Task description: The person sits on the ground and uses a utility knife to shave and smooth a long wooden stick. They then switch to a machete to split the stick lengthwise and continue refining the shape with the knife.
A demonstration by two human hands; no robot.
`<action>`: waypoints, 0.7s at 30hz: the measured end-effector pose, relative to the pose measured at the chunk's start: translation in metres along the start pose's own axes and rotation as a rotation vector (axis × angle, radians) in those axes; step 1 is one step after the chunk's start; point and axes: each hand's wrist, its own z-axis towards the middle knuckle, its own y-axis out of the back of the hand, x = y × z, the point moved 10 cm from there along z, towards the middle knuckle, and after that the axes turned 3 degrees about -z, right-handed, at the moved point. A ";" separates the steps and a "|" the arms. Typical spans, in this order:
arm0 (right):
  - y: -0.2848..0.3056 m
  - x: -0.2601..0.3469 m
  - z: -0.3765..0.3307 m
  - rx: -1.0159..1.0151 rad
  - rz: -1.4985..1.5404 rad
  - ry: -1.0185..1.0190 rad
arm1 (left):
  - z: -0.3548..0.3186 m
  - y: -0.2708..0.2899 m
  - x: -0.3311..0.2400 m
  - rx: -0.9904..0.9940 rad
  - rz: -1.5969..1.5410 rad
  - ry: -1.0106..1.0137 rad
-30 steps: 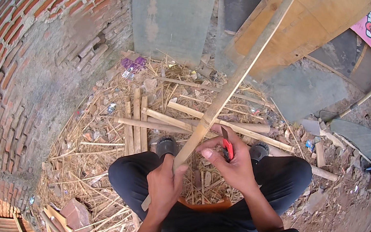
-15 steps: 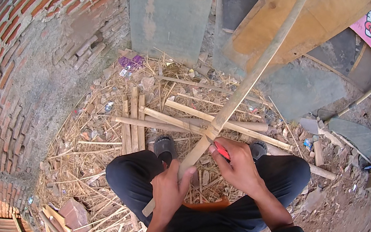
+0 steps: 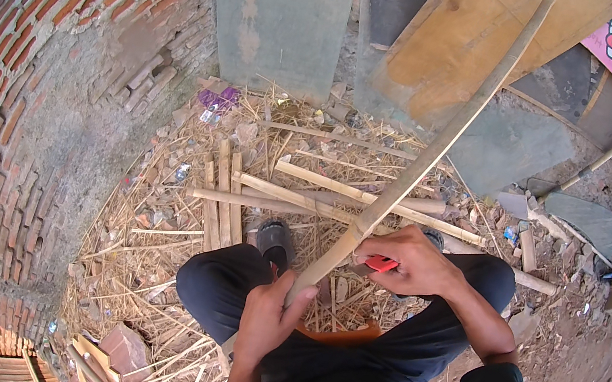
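Note:
My left hand (image 3: 269, 317) is wrapped around the lower part of a long split bamboo strip (image 3: 447, 138), which slants up and away to the right between my knees. A red-handled knife (image 3: 382, 263) is in my closed right hand (image 3: 421, 265), beside the strip just below its node (image 3: 358, 229). My right fingers are close against the strip's right side; whether they touch it I cannot tell. The knife's blade is mostly hidden. Beyond my hands, a pale bamboo slat (image 3: 324, 179) lies across other bamboo pieces on the ground.
Straw and shavings (image 3: 143, 277) litter the ground around my feet. A brick wall (image 3: 28, 142) rises at the left. Grey boards (image 3: 279, 18) and a brown plywood sheet (image 3: 462, 47) lean at the back. Short bamboo pieces (image 3: 224, 201) lie by my left shoe (image 3: 275, 239).
The strip's far end has swung right and dropped into view. My right hand and the knife have shifted slightly right, the blade turning from the strip's node. My left hand has moved slightly lower.

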 end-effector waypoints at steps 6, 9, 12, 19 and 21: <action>-0.001 -0.003 -0.003 0.106 0.102 0.015 | 0.000 0.004 0.011 0.106 -0.009 -0.013; -0.003 -0.009 -0.006 0.255 0.112 -0.007 | 0.001 0.005 0.007 0.140 0.021 -0.031; -0.012 -0.014 -0.013 0.514 0.395 -0.116 | 0.003 0.007 0.009 0.174 0.060 -0.031; 0.023 -0.037 -0.016 0.379 0.205 -0.186 | 0.001 0.006 0.038 0.162 -0.136 0.105; 0.047 -0.045 -0.019 0.120 -0.235 -0.235 | -0.004 -0.001 0.055 0.185 -0.279 0.172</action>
